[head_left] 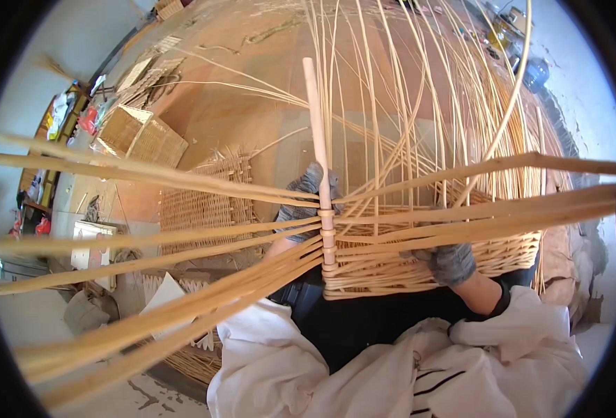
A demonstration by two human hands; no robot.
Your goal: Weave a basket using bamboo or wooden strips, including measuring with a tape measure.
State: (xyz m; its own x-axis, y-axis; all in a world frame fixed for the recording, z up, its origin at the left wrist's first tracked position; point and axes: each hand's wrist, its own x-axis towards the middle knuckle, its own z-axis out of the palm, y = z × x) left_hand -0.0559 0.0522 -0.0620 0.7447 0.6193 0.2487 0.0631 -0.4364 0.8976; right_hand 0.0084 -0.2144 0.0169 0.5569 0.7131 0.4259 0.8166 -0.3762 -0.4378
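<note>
A partly woven wicker basket (pixel 385 275) rests across my lap, with a pale round wooden stick (pixel 313 104) standing upright at its left corner. My left hand (pixel 299 198), in a grey glove, is closed around this stick from the far side. Long split willow rods (pixel 162 261) wrap the stick and fan out past both sides. At the basket's near right side, my gloved right hand (pixel 451 263) has its fingers bent in against the weave. Rods cross above it, and I cannot make out what it pinches.
Tall thin willow stakes (pixel 426 83) rise from the basket's far side. To the left on the floor lie a flat woven panel (pixel 207 202) and a box-shaped basket (pixel 144 136). A shelf with bags (pixel 57 118) stands at the left wall; a blue jug (pixel 535 74) is at far right.
</note>
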